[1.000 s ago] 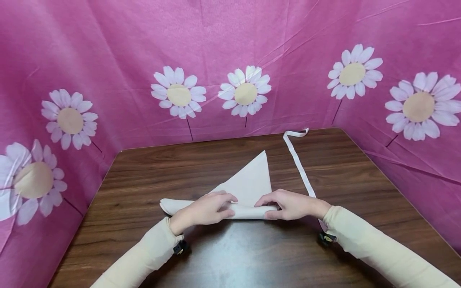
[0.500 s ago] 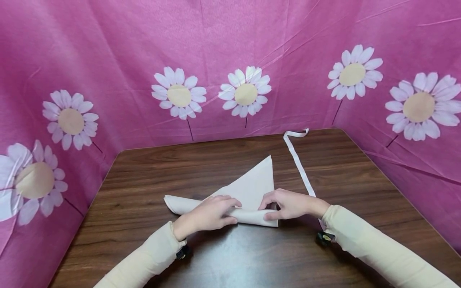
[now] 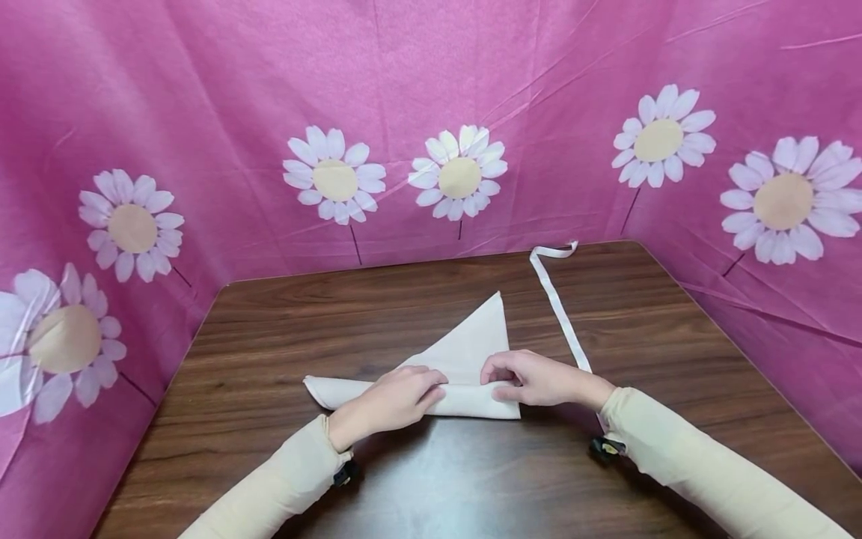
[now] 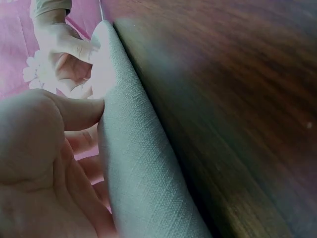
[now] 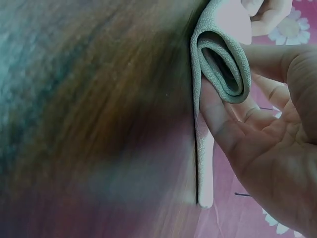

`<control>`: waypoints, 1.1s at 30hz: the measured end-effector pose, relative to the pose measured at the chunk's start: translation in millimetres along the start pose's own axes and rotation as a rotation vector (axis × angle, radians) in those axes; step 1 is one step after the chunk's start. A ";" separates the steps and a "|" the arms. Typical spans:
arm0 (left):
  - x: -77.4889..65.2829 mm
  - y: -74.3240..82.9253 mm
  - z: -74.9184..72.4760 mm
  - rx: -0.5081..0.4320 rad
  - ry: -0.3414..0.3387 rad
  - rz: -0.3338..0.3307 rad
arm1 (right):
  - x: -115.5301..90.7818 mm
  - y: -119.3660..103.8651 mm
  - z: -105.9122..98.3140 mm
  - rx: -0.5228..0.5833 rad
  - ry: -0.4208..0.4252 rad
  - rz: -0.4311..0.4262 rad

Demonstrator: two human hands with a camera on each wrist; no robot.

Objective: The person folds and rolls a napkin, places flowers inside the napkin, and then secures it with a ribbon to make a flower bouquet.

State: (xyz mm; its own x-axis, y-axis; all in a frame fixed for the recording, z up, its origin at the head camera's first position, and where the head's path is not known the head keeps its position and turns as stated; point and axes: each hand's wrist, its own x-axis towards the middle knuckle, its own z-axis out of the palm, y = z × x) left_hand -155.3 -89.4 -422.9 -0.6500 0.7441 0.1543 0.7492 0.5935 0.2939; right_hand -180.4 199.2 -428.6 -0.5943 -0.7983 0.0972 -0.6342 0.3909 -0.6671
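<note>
An off-white woven cloth lies on the table, its near part rolled into a flattened tube and its far part a flat triangle pointing away. My left hand holds the middle of the roll, thumb on the near side and fingers beyond it. At the right end, my right hand grips the roll between thumb and fingers. The right wrist view shows the layered spiral of the cloth end-on, with a fingertip tucked beneath the coil. In the left wrist view the thumb presses along the edge of the cloth.
A narrow white ribbon runs from the back edge of the brown wooden table toward my right wrist, partly hidden by that arm. Behind the table hangs a pink curtain printed with daisies, wrapping round both sides.
The cloth shifted right and tilted, then turned back nearly level, the triangle's tip ending slightly nearer. Both hands stay on the roll; the left hand has moved slightly right.
</note>
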 end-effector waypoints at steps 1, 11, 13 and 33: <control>-0.2 0.0 0.2 0.007 -0.002 -0.010 | -0.2 0.0 0.1 -0.010 0.005 0.003; -1.8 -2.4 -0.6 0.060 -0.021 -0.089 | -3.7 -8.2 -10.0 -0.163 0.021 0.026; -1.9 -3.5 -0.1 0.050 -0.025 -0.090 | -6.5 -13.1 -15.2 -0.197 0.046 0.011; -1.1 -8.8 3.8 0.024 0.114 0.017 | -8.1 -10.3 1.8 -0.225 -0.014 -0.064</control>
State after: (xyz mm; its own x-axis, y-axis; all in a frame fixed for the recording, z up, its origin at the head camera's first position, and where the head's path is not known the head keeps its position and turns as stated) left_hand -160.7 -94.4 -429.2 -0.6465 0.7152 0.2654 0.7621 0.5895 0.2678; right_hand -168.2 200.8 -423.8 -0.5436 -0.8304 0.1223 -0.7652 0.4304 -0.4787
